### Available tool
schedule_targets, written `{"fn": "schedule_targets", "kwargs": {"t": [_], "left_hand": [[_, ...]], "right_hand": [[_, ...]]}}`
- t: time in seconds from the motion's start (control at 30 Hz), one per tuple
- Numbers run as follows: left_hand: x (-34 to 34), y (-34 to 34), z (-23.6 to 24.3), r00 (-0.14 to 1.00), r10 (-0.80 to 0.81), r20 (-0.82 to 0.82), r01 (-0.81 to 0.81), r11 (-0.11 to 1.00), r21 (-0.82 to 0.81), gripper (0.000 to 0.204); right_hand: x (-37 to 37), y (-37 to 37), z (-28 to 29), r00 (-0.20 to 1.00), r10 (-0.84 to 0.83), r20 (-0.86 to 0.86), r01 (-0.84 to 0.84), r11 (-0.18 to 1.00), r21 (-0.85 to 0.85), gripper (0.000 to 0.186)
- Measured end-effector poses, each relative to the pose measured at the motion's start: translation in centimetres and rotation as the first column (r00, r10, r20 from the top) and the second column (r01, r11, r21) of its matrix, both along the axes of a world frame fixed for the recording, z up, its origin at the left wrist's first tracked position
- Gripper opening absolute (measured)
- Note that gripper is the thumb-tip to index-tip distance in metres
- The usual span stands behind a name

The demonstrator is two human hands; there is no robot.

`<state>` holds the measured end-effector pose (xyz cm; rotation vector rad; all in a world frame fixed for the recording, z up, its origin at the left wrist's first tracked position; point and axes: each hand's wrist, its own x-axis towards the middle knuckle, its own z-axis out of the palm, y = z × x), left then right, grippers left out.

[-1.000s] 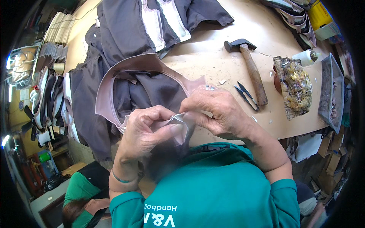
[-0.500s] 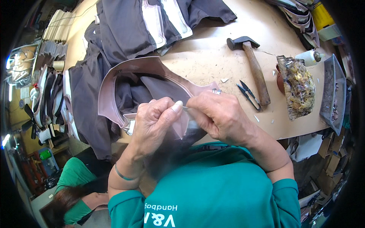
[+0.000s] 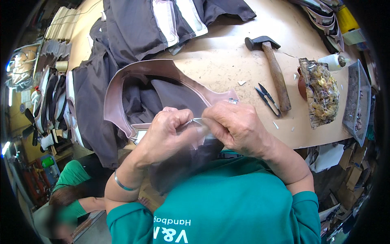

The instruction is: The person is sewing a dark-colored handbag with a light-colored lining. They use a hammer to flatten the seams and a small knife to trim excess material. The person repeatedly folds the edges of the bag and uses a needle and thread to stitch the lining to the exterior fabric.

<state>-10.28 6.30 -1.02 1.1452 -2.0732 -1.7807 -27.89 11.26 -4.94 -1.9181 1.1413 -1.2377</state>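
An unfinished handbag [image 3: 113, 95] of pale pink leather with dark brown lining [image 3: 176, 95] lies at the table's near edge, its lining hanging down in front of me. My left hand [image 3: 168, 132] has its fingers curled at the near edge of the bag, its thumb blurred by motion. Close beside it, my right hand [image 3: 237, 124] pinches the same edge between thumb and forefinger. A thin pale strip of that edge shows between the two hands. Beyond the right hand, a small metal fitting [image 3: 233, 100] sits on the pink leather tip.
Right of the bag lie black thread snips [image 3: 268, 99], a wooden-handled hammer [image 3: 274, 73], a glue-crusted block [image 3: 321, 93], a white bottle [image 3: 334, 62] and a grey mesh basket [image 3: 357, 103]. Dark lining pieces [image 3: 134, 32] cover the far left. A co-worker [image 3: 73, 183] is at lower left.
My left thumb has swung down from its raised place, toward the edge by the right hand. The left forearm has shifted slightly left; the right hand stays nearly still. The co-worker has moved down and left.
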Motion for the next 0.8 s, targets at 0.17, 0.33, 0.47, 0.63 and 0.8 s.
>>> {"fn": "schedule_targets", "kwargs": {"t": [0.17, 0.33, 0.47, 0.63, 0.8], "left_hand": [[0.6, -0.2, 0.3, 0.989, -0.134, 0.064, 0.135, 0.991, -0.008, 0.032], [0.4, -0.1, 0.3, 0.969, -0.173, 0.175, 0.183, 0.982, -0.044, 0.026], [0.1, 0.5, 0.1, 0.991, -0.021, 0.131, 0.001, 0.988, 0.152, 0.03], [-0.4, 0.6, 0.0, 0.994, 0.087, 0.068, -0.104, 0.94, 0.324, 0.023], [0.3, -0.7, 1.0, 0.975, -0.098, 0.198, 0.069, 0.986, 0.15, 0.014]], "right_hand": [[-0.2, 0.3, -0.3, 0.997, 0.02, 0.078, -0.027, 0.995, 0.092, 0.008], [-0.2, 0.4, 0.2, 0.997, 0.057, 0.048, -0.062, 0.992, 0.112, 0.007], [-0.2, 0.4, -0.2, 0.997, 0.027, 0.075, -0.035, 0.994, 0.105, 0.007], [-0.5, 0.4, -0.4, 0.996, 0.025, 0.088, -0.041, 0.983, 0.18, 0.007], [-0.9, 0.6, -0.7, 0.992, 0.055, 0.112, -0.077, 0.975, 0.21, 0.007]]}}
